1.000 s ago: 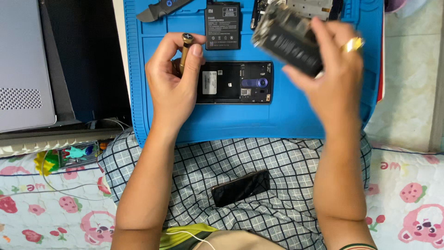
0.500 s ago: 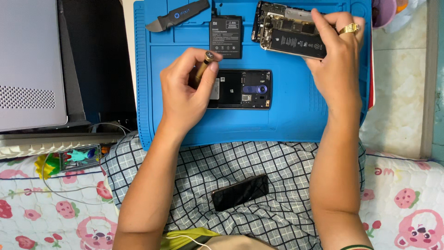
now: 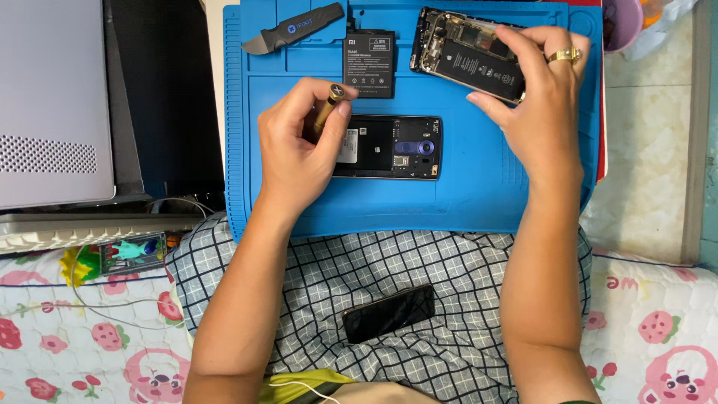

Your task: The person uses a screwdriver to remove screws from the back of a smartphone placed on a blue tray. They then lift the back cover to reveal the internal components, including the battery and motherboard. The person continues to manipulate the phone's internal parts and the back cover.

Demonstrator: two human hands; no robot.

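Lowered since a second ago, the opened phone (image 3: 470,58) with its battery and circuit boards showing now lies close to the far right corner of the blue repair mat (image 3: 479,202); earlier it was held up higher and nearer the camera. Over the same second the right hand (image 3: 540,112) has gone with it toward the back of the mat. That hand grips the phone's right end, thumb below and fingers curled over the top edge, a gold ring (image 3: 562,54) on one finger. Whether the phone's left end rests on the mat or hangs just above it, I cannot tell.

The left hand (image 3: 299,146) is closed around a small brass-coloured screwdriver (image 3: 327,107), pinched between thumb and forefinger with its cap end pointing up. It sits just left of a second phone (image 3: 393,147), black and lying flat with its back cover off, in the middle of the mat. Beyond that phone lies a loose black battery (image 3: 369,63), and to its left a dark pry tool (image 3: 293,31).

Nearer the person, a third black phone (image 3: 389,312) rests on the checked cloth (image 3: 449,299) over the lap. A grey laptop (image 3: 52,97) stands off to the left.
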